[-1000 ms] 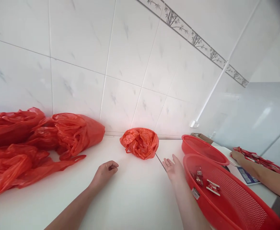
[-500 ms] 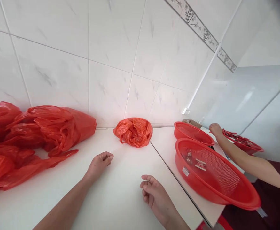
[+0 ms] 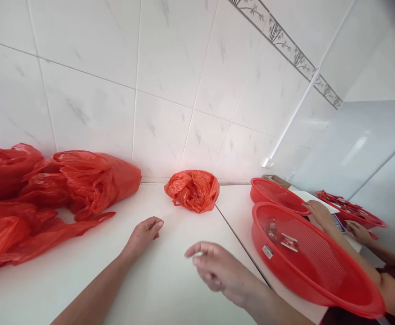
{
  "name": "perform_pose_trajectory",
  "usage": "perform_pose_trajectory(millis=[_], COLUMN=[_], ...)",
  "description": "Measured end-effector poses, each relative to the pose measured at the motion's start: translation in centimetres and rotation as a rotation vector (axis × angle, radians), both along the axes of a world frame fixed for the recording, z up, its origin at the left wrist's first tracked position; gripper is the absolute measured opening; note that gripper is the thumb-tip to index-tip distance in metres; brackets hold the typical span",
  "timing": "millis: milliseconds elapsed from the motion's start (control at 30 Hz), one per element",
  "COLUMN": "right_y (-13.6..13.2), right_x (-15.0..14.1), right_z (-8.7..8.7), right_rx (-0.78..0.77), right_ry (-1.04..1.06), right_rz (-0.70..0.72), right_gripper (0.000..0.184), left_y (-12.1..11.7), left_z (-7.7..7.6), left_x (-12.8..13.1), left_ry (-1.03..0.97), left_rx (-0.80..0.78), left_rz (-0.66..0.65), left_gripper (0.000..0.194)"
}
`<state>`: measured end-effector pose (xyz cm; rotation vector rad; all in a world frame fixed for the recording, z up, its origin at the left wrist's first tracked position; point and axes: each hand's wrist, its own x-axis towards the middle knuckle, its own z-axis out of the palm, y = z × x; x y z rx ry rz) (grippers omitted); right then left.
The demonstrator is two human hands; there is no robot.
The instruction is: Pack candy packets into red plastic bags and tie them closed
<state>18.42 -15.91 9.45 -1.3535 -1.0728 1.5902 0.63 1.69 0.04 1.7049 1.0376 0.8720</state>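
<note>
My left hand (image 3: 145, 234) rests at the middle of the white table (image 3: 157, 275), fingers curled in and thumb against them; nothing shows in it. To its right my right hand (image 3: 216, 271) is slightly blurred. Its index finger and thumb stand apart, the other fingers are bent, and it holds nothing. Beyond both hands, by the wall, sits a bundled red plastic bag (image 3: 195, 192), touched by neither. Right of my right hand stands a large red plastic basket (image 3: 305, 253) with a few small wrapped packets (image 3: 288, 242) inside.
Crumpled red plastic bags (image 3: 82, 180) cover the table's left side. A second red basket (image 3: 275, 196) stands behind the large one. Far right, a co-worker's hands (image 3: 319, 214) are near a red basket of packets (image 3: 353, 210). A tiled wall (image 3: 167, 126) closes the back.
My right hand has moved left and turned, its index finger now pointing left. My left hand stays almost where it was. A second hand of the co-worker has come into view.
</note>
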Motion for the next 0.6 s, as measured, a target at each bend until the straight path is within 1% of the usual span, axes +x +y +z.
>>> perform_pose_trajectory(millis=[67,100,233,300,367,400,433,533,567,600], right_y=[-0.2,-0.4,-0.8,-0.5,-0.1,0.2,0.3,0.3,0.1,-0.2], right_x=[0.3,0.4,0.2,-0.3,-1.1,-1.5,-1.9,-2.7,-2.6,-2.2], right_z=[1.0,1.2,1.6,2.1,2.5,2.5,2.5,2.5,2.8,3.4], right_rx=[0.061,0.061,0.016,0.053,0.080,0.071,0.048,-0.034,-0.039,-0.015], right_ry=[0.139,0.176,0.171,0.168,0.178,0.169,0.139,-0.025,-0.064,-0.077], right_rz=[-0.099,-0.126,-0.192,-0.213,-0.184,-0.133,-0.051,0.309,0.407,0.461], right_gripper=[0.019,0.019,0.022,0.026,0.029,0.030,0.030,0.028,0.028,0.028], left_y=[0.0,0.0,0.1,0.2,0.3,0.3,0.4,0.8,0.9,0.9], left_z=[0.1,0.1,0.0,-0.1,-0.3,-0.4,-0.5,-0.9,-1.0,-1.1], left_x=[0.0,0.0,0.1,0.1,0.2,0.3,0.4,0.5,0.5,0.5], left_ry=[0.011,0.015,0.026,0.034,0.039,0.039,0.039,0.044,0.047,0.051], left_rx=[-0.013,-0.019,-0.030,-0.029,-0.022,-0.017,-0.011,0.002,0.004,0.003], left_rz=[-0.001,-0.003,-0.006,0.000,0.007,0.010,0.012,0.012,0.011,0.010], left_gripper=[0.032,0.032,0.033,0.032,0.032,0.032,0.032,0.030,0.030,0.030])
